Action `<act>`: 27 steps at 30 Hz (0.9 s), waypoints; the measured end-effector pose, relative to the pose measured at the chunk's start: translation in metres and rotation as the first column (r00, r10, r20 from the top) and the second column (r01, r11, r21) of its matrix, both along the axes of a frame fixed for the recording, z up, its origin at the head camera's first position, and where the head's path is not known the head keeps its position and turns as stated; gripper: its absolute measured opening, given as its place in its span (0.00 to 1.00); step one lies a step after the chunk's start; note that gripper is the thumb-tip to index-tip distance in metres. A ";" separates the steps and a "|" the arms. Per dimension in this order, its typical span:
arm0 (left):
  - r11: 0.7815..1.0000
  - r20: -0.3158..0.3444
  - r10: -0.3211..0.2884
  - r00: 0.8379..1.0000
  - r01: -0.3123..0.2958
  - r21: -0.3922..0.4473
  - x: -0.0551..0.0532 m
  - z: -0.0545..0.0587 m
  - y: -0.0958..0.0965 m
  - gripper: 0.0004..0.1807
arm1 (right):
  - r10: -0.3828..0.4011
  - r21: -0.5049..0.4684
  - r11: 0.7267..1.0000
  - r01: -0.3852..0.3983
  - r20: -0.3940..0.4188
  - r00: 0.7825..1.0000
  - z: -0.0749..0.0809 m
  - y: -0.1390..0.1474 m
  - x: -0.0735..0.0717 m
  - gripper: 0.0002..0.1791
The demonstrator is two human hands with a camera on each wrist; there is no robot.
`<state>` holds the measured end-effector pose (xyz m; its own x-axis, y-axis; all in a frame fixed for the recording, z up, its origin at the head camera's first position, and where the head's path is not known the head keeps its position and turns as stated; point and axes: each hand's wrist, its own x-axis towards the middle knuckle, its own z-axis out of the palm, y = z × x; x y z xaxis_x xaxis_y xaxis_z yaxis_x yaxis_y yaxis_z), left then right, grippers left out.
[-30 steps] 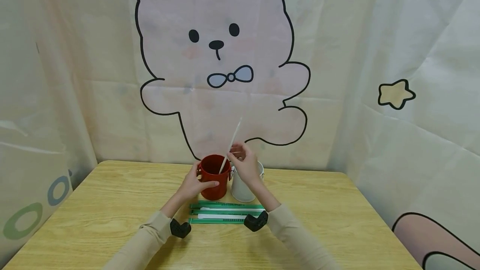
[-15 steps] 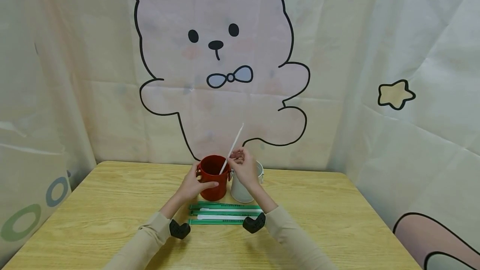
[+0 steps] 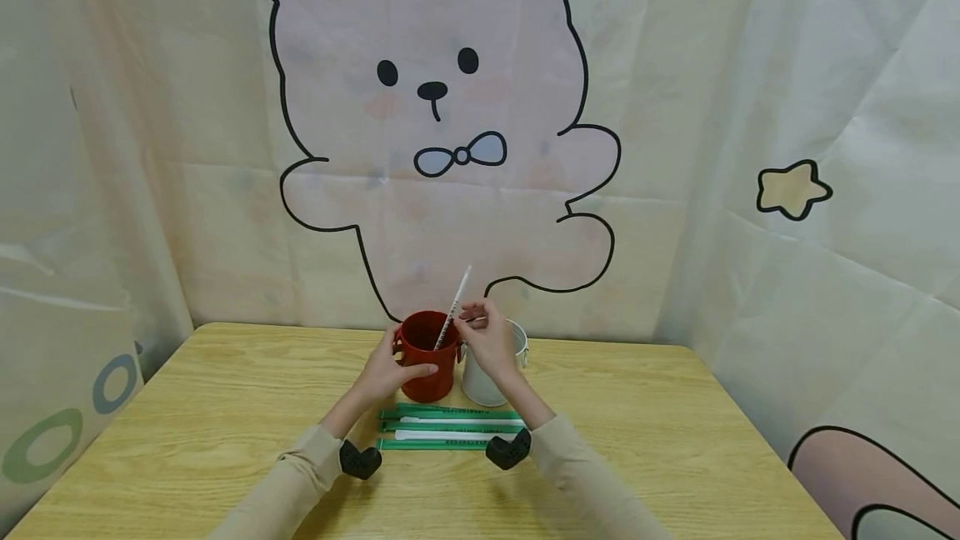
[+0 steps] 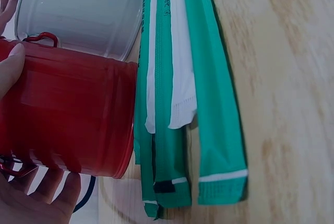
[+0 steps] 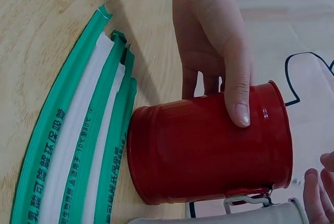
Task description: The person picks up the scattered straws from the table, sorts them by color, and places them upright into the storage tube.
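Observation:
My left hand [image 3: 390, 369] grips the red bucket [image 3: 427, 377] from its left side, thumb across the front and fingers behind. A slim white straw with dark print, a wrapped one [image 3: 453, 307], leans inside the bucket, its upper part above the rim. Beside the straw, at the bucket's right rim, my right hand [image 3: 487, 340] has its fingertips close to it, fingers loosely bent. In the right wrist view only a few right fingertips [image 5: 314, 190] show at the edge. A white bucket [image 3: 483, 377] stands right of the red one, partly behind my right hand.
Several green-and-white paper-wrapped straws [image 4: 222, 130] lie side by side on the wooden table [image 3: 637, 440], just in front of the buckets. A cloth backdrop [image 3: 525, 40] with a cartoon bear hangs behind the table's far edge.
The straw has dropped lower into the red bucket, its top shifting left and down, and its printed side now shows. My left hand keeps its hold; my right hand moved slightly down earlier.

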<state>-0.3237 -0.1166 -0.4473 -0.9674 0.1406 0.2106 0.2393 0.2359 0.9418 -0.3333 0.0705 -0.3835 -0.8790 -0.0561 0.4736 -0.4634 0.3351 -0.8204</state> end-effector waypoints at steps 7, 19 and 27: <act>1.000 0.001 -0.002 1.000 0.002 -0.003 0.001 0.001 0.000 0.44 | 0.013 0.034 0.999 -0.012 -0.034 0.999 0.003 0.004 0.004 0.12; 1.000 -0.003 -0.007 1.000 0.007 0.002 0.001 0.000 0.001 0.44 | 0.061 0.078 0.995 -0.057 -0.043 0.997 0.003 0.017 0.021 0.13; 1.000 -0.004 -0.008 1.000 0.008 0.006 0.002 0.001 0.001 0.44 | 0.104 0.101 0.990 -0.101 -0.032 0.994 -0.003 0.025 0.032 0.13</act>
